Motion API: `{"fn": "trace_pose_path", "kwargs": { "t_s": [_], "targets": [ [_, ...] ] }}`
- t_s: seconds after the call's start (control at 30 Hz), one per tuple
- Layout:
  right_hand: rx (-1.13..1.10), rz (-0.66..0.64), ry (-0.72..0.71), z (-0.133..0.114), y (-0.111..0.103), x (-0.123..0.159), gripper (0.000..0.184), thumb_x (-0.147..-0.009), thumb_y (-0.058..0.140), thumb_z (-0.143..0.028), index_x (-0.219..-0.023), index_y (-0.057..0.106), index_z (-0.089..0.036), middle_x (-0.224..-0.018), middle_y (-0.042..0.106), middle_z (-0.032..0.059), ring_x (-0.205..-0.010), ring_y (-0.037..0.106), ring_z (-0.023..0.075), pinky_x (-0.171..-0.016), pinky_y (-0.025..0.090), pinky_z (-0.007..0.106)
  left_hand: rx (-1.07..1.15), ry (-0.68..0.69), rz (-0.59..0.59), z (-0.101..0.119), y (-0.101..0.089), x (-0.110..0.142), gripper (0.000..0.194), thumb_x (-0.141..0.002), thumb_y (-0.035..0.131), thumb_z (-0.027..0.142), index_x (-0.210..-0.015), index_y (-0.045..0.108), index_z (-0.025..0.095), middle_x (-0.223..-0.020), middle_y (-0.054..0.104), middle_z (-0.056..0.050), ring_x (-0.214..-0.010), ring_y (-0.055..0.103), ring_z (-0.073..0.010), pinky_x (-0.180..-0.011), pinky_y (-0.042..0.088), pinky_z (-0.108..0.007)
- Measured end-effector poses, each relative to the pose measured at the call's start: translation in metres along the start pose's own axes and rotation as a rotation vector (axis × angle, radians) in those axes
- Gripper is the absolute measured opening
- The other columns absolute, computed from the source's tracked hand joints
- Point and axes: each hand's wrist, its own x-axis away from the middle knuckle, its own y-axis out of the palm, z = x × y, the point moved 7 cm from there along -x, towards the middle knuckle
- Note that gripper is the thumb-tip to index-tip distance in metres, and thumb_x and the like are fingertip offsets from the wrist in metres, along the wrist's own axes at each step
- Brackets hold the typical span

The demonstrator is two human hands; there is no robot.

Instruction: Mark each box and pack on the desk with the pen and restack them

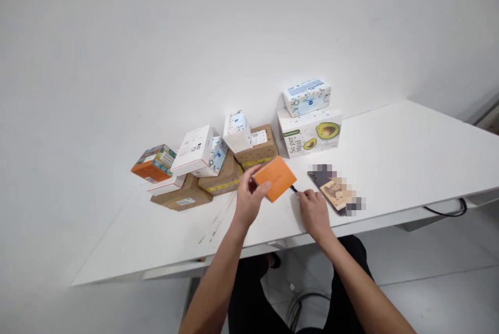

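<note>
So the left grip (249,196) is pinching a flat orange card (279,179) above the tabletop (390,157), right grip (314,213) is holding something slim and black (293,188) by its corner, Super Meal box (312,136) behind.

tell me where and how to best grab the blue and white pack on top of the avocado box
Probably by its two short ends, coming from the front and above: the pack lies lengthwise on the avocado box, its back close to the wall, while both ends look free.
</note>
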Motion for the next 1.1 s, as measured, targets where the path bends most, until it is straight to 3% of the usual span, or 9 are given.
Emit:
{"fn": "trace_pose_path", "kwargs": {
  "t_s": [0.07,0.17,0.37,0.53,0.67,0.87,1.1],
  "targets": [
    [0.016,-0.006,-0.009,0.0,0.001,0.001,0.026,-0.086,0.048,-0.012,-0.102,0.068,-0.018,-0.09,0.06,0.0098,-0.078,0.044,0.0219,-0.068,0.031,0.033,0.146,-0.236,-0.056,-0.048,-0.016,0.029,0.042,-0.071,0.063,0.038,-0.109,0.057,0.02,-0.1,0.062,-0.005,-0.088,0.06,-0.0196,-0.074,0.049,-0.03],
    [0.017,-0.009,-0.019,0.001,0.003,0.002,0.027,-0.087,0.047,-0.013,-0.104,0.068,-0.018,-0.092,0.061,0.0106,-0.078,0.044,0.0214,-0.069,0.032,0.033,0.21,-0.367,-0.067,-0.088,-0.03,0.052,0.031,-0.078,0.055,0.041,-0.1,0.057,0.019,-0.097,0.064,-0.004,-0.09,0.061,-0.0201,-0.074,0.049,-0.031],
    [0.033,-0.006,-0.009,0.001,0.002,0.002,0.028,-0.088,0.047,-0.017,-0.106,0.068,-0.016,-0.091,0.062,0.0116,-0.076,0.045,0.021,-0.07,0.034,0.032,0.073,-0.215,-0.002,-0.106,-0.046,0.061,0.037,-0.087,0.047,0.049,-0.109,0.057,0.021,-0.111,0.063,-0.006,-0.108,0.056,-0.0208,-0.093,0.044,-0.033],
    [0.042,0.006,-0.029,-0.001,-0.001,0.002,0.029,-0.089,0.045,-0.018,-0.104,0.069,-0.015,-0.09,0.063,0.0116,-0.075,0.045,0.0211,-0.071,0.034,0.032,0.267,-0.103,0.227,-0.128,-0.055,0.072,0.048,-0.09,0.038,0.054,-0.125,0.046,0.022,-0.126,0.053,-0.01,-0.117,0.052,-0.0194,-0.102,0.039,-0.036],
    [0.041,0.013,-0.033,-0.001,-0.002,0.002,0.029,-0.088,0.045,-0.018,-0.104,0.069,-0.014,-0.089,0.063,0.0113,-0.073,0.046,0.0208,-0.071,0.035,0.032,0.315,0.024,0.256,-0.13,-0.056,0.08,0.049,-0.089,0.04,0.052,-0.13,0.041,0.026,-0.13,0.048,-0.01,-0.119,0.05,-0.0205,-0.105,0.036,-0.039],
    [0.033,0.017,-0.044,-0.002,-0.001,0.002,0.029,-0.089,0.044,-0.018,-0.103,0.069,-0.014,-0.089,0.063,0.0115,-0.072,0.046,0.0205,-0.07,0.035,0.032,0.037,0.287,0.061,-0.111,-0.046,0.086,0.066,-0.077,0.062,0.046,-0.134,0.034,0.026,-0.14,0.034,-0.013,-0.134,0.032,-0.0282,-0.11,0.028,-0.048],
    [0.033,0.012,-0.042,-0.002,-0.002,0.002,0.029,-0.089,0.044,-0.018,-0.104,0.069,-0.014,-0.088,0.062,0.0112,-0.074,0.046,0.0207,-0.071,0.034,0.032,-0.201,0.431,0.059,-0.097,-0.038,0.094,0.067,-0.071,0.07,0.037,-0.128,0.038,0.026,-0.136,0.029,-0.013,-0.136,0.027,-0.0309,-0.109,0.027,-0.056]
  ]
}}
